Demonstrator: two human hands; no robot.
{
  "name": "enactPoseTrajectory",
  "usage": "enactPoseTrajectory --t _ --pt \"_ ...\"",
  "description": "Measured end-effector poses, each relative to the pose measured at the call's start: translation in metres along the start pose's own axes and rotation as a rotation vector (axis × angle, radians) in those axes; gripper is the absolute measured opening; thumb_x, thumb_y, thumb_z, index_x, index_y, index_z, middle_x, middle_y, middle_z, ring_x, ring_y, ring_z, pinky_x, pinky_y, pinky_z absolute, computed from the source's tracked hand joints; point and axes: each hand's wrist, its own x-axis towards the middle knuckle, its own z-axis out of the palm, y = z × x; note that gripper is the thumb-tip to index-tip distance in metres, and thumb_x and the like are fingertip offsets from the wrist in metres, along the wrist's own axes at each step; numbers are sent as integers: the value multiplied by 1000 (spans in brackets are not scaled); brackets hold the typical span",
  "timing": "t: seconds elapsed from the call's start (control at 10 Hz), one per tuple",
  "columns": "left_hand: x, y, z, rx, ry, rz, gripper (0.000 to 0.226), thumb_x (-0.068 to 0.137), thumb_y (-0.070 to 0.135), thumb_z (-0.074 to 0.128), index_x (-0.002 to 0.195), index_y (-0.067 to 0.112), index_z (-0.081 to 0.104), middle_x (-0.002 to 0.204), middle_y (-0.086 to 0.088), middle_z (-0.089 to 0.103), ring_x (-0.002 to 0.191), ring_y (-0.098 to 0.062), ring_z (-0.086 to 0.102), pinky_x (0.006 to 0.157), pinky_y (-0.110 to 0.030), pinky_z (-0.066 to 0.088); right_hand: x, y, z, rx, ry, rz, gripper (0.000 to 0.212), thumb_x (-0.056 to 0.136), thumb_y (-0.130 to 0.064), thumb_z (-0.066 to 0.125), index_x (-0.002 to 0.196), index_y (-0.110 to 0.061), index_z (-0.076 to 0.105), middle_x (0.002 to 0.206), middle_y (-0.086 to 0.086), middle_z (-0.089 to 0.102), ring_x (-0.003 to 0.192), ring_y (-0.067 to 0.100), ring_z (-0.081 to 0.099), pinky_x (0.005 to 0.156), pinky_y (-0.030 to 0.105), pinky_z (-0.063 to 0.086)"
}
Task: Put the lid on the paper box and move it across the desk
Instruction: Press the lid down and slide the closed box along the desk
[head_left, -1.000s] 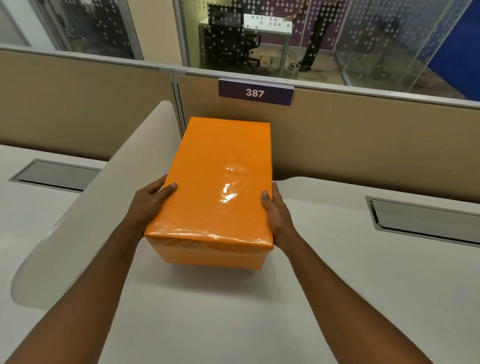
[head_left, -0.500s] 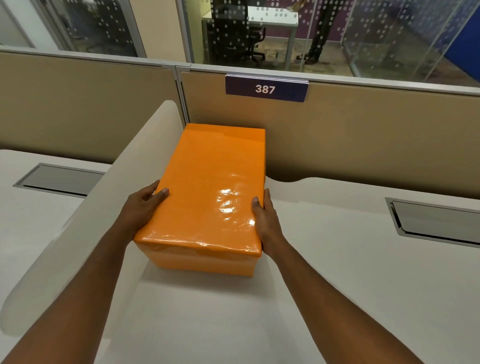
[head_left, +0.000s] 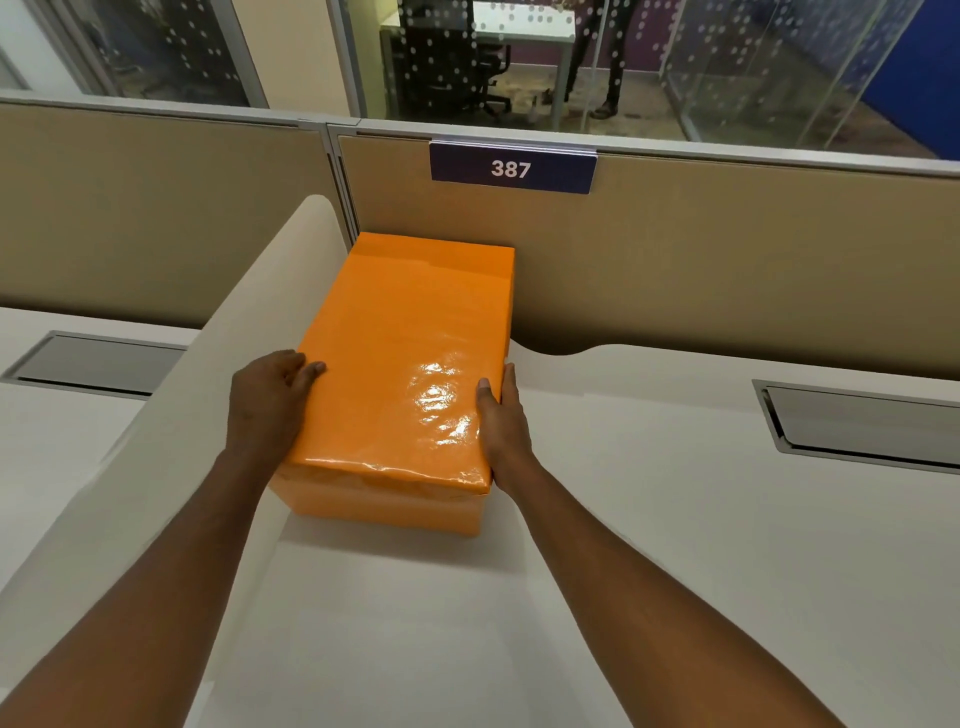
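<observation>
box (head_left: 400, 364) far end base hidden, left hand (head_left: 265, 400) fingers behind lid

You see a glossy orange paper box (head_left: 400, 364) with its orange lid (head_left: 410, 332) on, white glare near its right edge. Desk (head_left: 649, 519) off-white. Partition (head_left: 727, 270) tan. Label (head_left: 511, 167) dark purple, white "387". Glass wall (head_left: 753, 57) white-dotted.

A single head-worn view looks forward and steeply down from above the near edge of the bench (head_left: 675, 545), close over both forearms. It faces the partition (head_left: 727, 270) along the bench's far edge, with the glass wall (head_left: 753, 67) beyond filling the top.
</observation>
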Motion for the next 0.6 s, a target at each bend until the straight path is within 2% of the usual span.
enactPoseTrajectory --t 0.2,0.3,0.4,0.6 --pt "1 3 0 111 27 66 35 92 30 56 99 -2 69 99 -23 71 90 -38 66 82 -40 48 -1 -2 -1 -72 -13 -10 62 92 -55 27 145 -38 0 150 6 30 127 34 42 102 57 37" --pt "-3 11 -3 174 49 117 35 96 24 50 110 -5 64 114 -26 67 105 -41 62 91 -48 47 -3 -5 -6 -77 -54 21 71 88 -62 30 144 -39 -7 152 6 27 129 35 40 103 58 36" --pt "-9 22 -5 211 84 149 34 96 21 50 117 -4 62 123 -25 63 116 -40 58 98 -50 44 -7 -7 -13 0 -60 33 81 82 -68 35 143 -40 -11 154 6 24 132 35 38 104 57 36" --pt "-63 85 7 126 70 238 32 93 13 55 116 -7 63 122 -25 64 123 -39 55 103 -46 42 -26 2 -41 -283 98 -50 79 87 -63 32 148 -22 3 157 8 13 142 31 18 111 49 25"
